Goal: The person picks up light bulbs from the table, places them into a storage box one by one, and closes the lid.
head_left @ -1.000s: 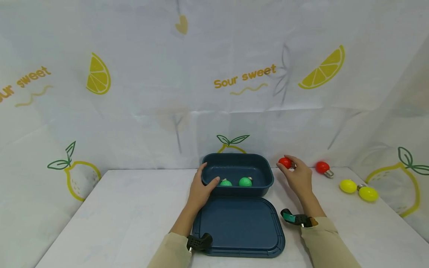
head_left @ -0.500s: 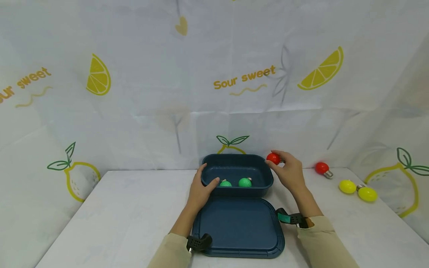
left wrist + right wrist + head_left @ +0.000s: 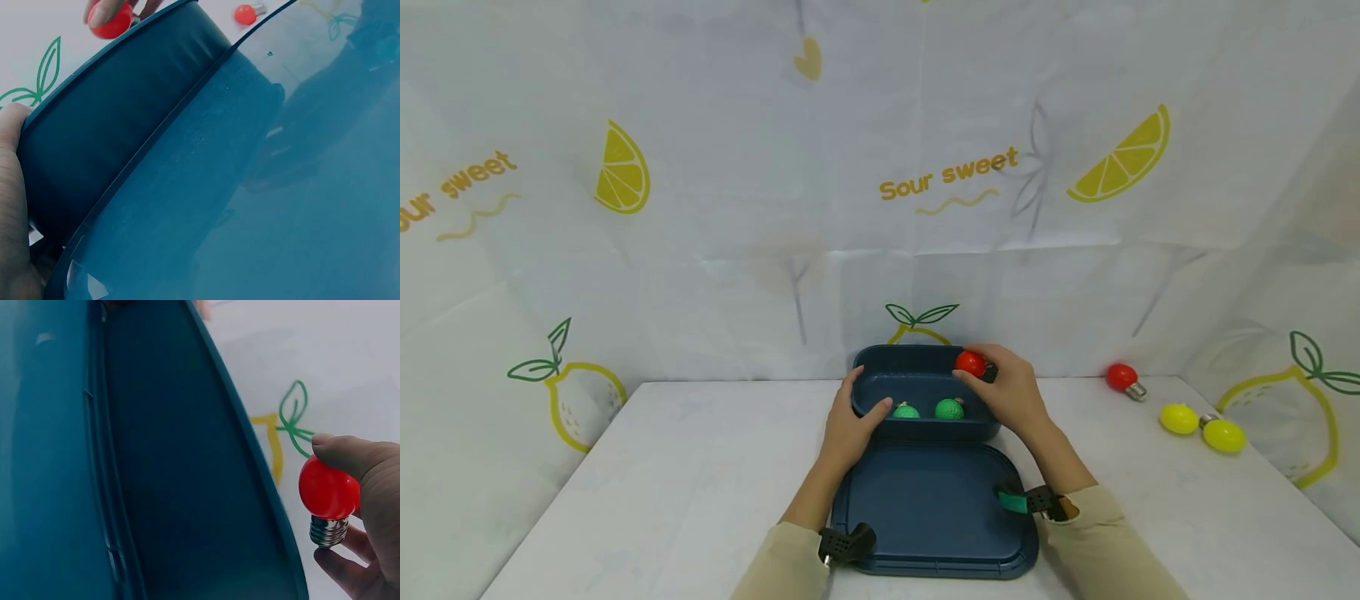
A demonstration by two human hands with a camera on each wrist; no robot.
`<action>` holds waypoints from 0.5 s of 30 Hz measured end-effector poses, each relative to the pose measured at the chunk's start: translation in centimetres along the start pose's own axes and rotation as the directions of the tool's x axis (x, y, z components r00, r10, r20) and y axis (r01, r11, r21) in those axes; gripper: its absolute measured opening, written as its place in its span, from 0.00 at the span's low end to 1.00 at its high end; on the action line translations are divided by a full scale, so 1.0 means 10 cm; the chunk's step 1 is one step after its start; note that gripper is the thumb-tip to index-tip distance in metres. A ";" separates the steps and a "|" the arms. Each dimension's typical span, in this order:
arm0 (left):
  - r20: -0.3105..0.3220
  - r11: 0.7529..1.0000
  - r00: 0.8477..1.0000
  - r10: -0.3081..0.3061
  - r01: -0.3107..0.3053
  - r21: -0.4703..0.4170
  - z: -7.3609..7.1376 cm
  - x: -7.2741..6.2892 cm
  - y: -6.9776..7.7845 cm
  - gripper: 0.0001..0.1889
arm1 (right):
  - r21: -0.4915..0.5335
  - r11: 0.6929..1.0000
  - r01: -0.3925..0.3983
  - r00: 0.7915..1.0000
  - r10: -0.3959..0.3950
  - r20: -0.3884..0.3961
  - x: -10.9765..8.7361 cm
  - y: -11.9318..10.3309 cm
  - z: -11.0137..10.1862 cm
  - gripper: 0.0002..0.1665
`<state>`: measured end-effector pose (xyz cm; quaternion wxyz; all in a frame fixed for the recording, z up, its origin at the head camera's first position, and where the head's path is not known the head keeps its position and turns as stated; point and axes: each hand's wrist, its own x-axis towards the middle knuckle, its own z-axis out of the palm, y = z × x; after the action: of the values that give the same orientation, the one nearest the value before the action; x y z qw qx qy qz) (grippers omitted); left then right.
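Note:
My right hand (image 3: 1011, 393) pinches a red light bulb (image 3: 970, 363) by its glass and metal screw base, above the right part of a dark blue box (image 3: 925, 430). The right wrist view shows the bulb (image 3: 328, 490) with its base down, thumb on the glass and a fingertip at the base. My left hand (image 3: 848, 423) grips the box at its left front corner, thumb at the front rim and fingers along the left side. Inside the box lie two green bulbs (image 3: 949, 408), partly hidden by the front wall. A dark blue lid (image 3: 932, 508) lies flat in front of the box.
On the right side of the white table (image 3: 700, 467) lie another red bulb (image 3: 1122, 377) and two yellow bulbs (image 3: 1223, 436). A white curtain (image 3: 737, 275) with lemon prints hangs close behind the box.
My right hand has carried the red bulb leftward, from beside the box to over its right part. The left hand stays on the box.

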<state>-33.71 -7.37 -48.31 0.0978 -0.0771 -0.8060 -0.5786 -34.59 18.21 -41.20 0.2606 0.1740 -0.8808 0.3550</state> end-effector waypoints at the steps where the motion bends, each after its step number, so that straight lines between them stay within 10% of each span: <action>1: 0.001 1.000 1.000 -0.002 0.002 0.001 0.00 0.00 0.00 0.40 | 0.006 1.000 0.003 1.000 -0.003 0.009 0.00 -0.01 0.02 0.27; 15: 0.004 1.000 1.000 -0.002 0.002 0.005 -0.01 0.00 0.01 0.40 | -0.091 0.995 0.031 0.989 -0.017 0.149 -0.12 -0.02 0.25 0.27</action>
<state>-33.67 -7.43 -48.21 0.0958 -0.0771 -0.8079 -0.5764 -34.38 16.43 -43.29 0.2066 0.1984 -0.9110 0.2966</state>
